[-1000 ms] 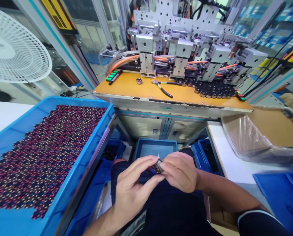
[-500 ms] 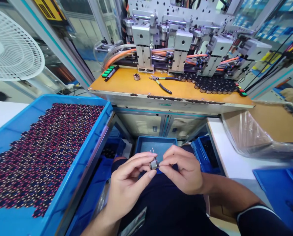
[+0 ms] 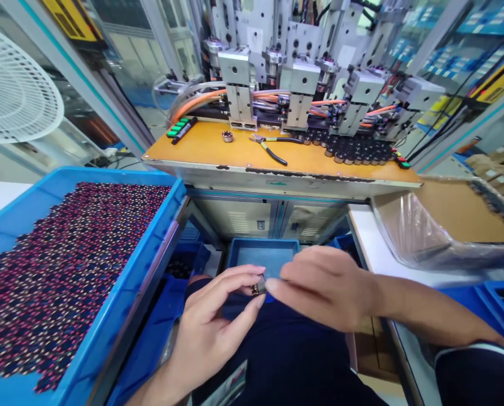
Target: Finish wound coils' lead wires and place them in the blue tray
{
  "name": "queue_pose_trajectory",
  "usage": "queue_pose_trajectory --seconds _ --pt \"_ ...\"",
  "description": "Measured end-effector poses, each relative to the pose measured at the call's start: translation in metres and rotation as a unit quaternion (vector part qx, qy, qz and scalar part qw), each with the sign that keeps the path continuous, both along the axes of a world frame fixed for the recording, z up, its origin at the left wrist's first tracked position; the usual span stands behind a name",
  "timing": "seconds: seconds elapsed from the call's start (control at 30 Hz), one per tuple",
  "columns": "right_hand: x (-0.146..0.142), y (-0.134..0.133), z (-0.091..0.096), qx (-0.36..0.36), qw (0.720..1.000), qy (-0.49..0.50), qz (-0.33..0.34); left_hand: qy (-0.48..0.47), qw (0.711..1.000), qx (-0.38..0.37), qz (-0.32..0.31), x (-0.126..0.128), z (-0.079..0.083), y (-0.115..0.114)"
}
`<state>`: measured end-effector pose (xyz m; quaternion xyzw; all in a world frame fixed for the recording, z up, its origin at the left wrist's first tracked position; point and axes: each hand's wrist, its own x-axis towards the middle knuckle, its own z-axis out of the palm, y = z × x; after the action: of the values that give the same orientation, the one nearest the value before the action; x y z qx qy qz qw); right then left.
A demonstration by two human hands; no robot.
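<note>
A tray (image 3: 10, 392) of dark-and-pink parts (image 3: 78, 270) lies left of the left hand (image 3: 211, 316), which, half curled, pinches a small piece (image 3: 258, 288), with the blurred right hand (image 3: 325, 287) curled just beside the piece, its grip unclear.

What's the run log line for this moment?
Left hand: holds small part | right hand: close, blurred, contact unclear | pliers: on orange bench

A metal machine (image 3: 300, 79) with orange hoses (image 3: 196, 103) is standing over an orange-topped desk (image 3: 201, 149) in a factory workshop, where pliers (image 3: 272, 154) are lying out and rows of small parts (image 3: 78, 270) are crowding a blue tray (image 3: 132, 282).
</note>
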<state>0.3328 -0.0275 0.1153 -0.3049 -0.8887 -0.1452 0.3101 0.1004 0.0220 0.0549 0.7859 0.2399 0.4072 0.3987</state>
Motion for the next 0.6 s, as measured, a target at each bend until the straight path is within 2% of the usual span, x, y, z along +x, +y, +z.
queue_pose_trajectory --seconds 0.07,0.13,0.17,0.23,0.3,0.37,0.43,0.47,0.5,0.53,0.6 --pt "-0.007 0.008 0.001 0.049 0.994 -0.099 0.023 -0.014 0.999 -0.031 0.002 0.0 0.0 -0.003" --pt "-0.013 0.014 -0.002 0.028 0.993 -0.116 0.016 -0.029 0.998 -0.06 0.004 -0.001 -0.001 -0.006" --pt "-0.016 0.014 -0.004 -0.016 0.995 -0.096 0.006 -0.035 0.997 -0.069 0.003 -0.002 -0.002 -0.007" --pt "-0.021 0.013 -0.007 -0.159 0.987 -0.005 -0.013 -0.048 0.996 -0.069 -0.002 -0.006 -0.003 -0.007" --pt "-0.024 0.009 -0.008 -0.325 0.939 0.112 -0.016 -0.052 0.998 -0.04 -0.015 -0.009 -0.003 -0.004" --pt "-0.025 0.007 -0.007 -0.468 0.862 0.194 -0.01 -0.045 0.998 0.004 -0.032 -0.01 -0.002 -0.001" --pt "-0.021 0.011 -0.004 -0.567 0.797 0.209 -0.008 -0.041 0.998 0.04 -0.042 -0.011 -0.001 0.003" --pt "-0.018 0.018 -0.002 -0.591 0.782 0.199 -0.006 -0.042 0.997 0.047 -0.04 -0.011 -0.001 0.004" --pt "-0.012 0.029 0.001 -0.591 0.785 0.185 -0.006 -0.046 0.997 0.047 -0.037 -0.011 -0.001 0.005" --pt "-0.005 0.043 0.005 -0.557 0.811 0.175 -0.018 -0.05 0.997 0.043 -0.03 -0.011 -0.001 0.006" --pt "0.012 0.082 0.014 -0.408 0.895 0.154 -0.09 -0.062 0.998 0.026 -0.007 -0.011 -0.002 0.007"
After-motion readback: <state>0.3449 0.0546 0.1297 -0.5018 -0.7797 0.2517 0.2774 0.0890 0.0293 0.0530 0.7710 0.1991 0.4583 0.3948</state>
